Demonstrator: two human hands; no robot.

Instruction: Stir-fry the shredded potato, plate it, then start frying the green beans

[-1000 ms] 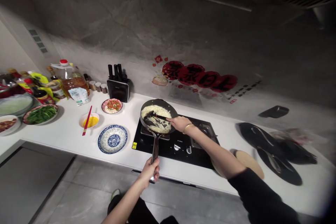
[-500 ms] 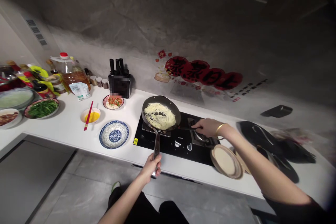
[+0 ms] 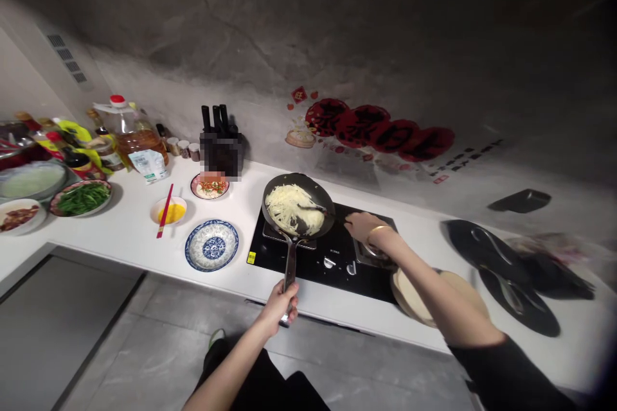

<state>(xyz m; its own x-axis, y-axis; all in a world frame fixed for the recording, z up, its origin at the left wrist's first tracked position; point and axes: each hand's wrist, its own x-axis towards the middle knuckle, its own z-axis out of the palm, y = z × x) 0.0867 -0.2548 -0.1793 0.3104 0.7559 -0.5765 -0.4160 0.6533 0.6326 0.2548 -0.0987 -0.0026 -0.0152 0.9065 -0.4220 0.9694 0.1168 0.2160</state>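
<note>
L hand [image 3: 283,302] is gripping pan handle [image 3: 290,264], R hand [image 3: 362,227] is grasping dark utensil [image 3: 321,210], so pale shreds [image 3: 284,203] are prob risking spillage w/ hard pushes.

oil jug [image 3: 126,141] behind white pouch [image 3: 148,166]; red decal [image 3: 371,125] on wall [image 3: 193,19].

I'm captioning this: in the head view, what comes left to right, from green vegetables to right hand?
Pink-rimmed plate of green vegetables, white bowl of yellow liquid, blue-and-white plate, round black pan, right hand.
</note>
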